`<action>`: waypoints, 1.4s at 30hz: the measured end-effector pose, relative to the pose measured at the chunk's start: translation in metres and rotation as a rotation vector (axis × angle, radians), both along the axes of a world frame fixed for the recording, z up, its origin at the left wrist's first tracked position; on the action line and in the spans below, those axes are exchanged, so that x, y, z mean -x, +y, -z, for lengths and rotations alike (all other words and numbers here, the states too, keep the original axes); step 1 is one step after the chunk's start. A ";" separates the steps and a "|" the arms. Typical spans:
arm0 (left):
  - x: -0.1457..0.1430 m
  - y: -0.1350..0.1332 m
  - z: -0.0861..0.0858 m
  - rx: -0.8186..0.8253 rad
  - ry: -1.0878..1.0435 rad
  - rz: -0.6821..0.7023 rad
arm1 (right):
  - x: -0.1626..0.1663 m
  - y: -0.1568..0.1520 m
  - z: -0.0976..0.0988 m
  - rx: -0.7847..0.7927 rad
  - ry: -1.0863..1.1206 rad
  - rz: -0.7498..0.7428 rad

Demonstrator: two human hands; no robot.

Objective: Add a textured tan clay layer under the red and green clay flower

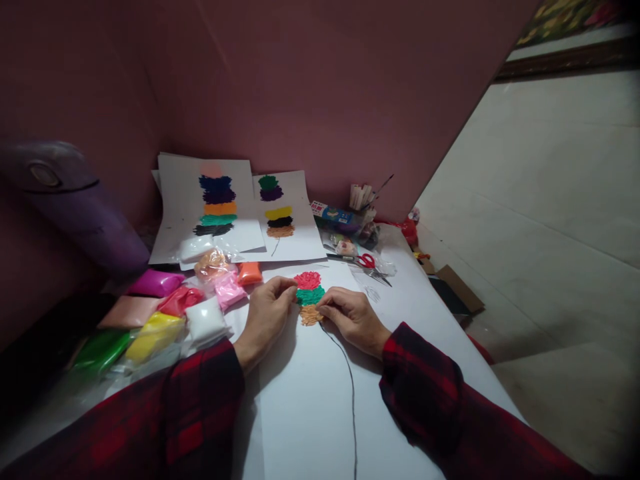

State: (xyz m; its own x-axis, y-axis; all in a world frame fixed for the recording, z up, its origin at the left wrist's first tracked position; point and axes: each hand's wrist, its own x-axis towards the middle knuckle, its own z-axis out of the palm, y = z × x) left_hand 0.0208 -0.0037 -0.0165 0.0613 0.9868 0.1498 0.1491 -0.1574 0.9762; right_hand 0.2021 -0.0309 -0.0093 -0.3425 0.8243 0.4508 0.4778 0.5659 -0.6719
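Note:
A white sheet [310,393] lies in front of me with a stack of clay patches on it: red [307,279], green [310,295] and orange-brown [311,315], above a thin drawn dark line [350,380]. My left hand [267,313] rests on the sheet at the left of the patches, fingers curled, fingertips touching the green patch. My right hand [353,319] sits at the right, fingers pinched together at the edge of the orange-brown patch. Whether either hand holds a bit of clay is hidden.
Bags of coloured clay [155,333] lie at the left, with pink [229,289] and orange [249,272] ones nearer. Two finished sheets [220,200] [280,213] lean at the wall. Red-handled scissors [367,261], a box [334,215] and brushes [365,195] sit at the back right. The table edge drops off at the right.

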 end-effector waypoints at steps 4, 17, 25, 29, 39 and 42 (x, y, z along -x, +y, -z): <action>-0.001 -0.001 -0.001 0.000 0.005 0.002 | 0.002 0.000 -0.001 -0.005 0.004 -0.008; 0.000 -0.001 -0.002 -0.003 0.005 -0.004 | 0.004 -0.002 -0.002 -0.027 0.009 -0.010; -0.001 -0.002 -0.001 0.029 -0.061 0.006 | 0.002 -0.001 0.001 -0.060 0.054 0.051; 0.000 -0.001 0.000 0.063 -0.031 0.000 | 0.002 0.000 0.002 -0.056 0.030 0.062; 0.000 -0.001 0.000 0.033 -0.008 -0.041 | 0.003 0.001 0.003 -0.038 -0.003 0.042; -0.001 -0.001 -0.001 0.026 0.000 -0.050 | 0.004 0.001 0.002 -0.035 -0.004 0.040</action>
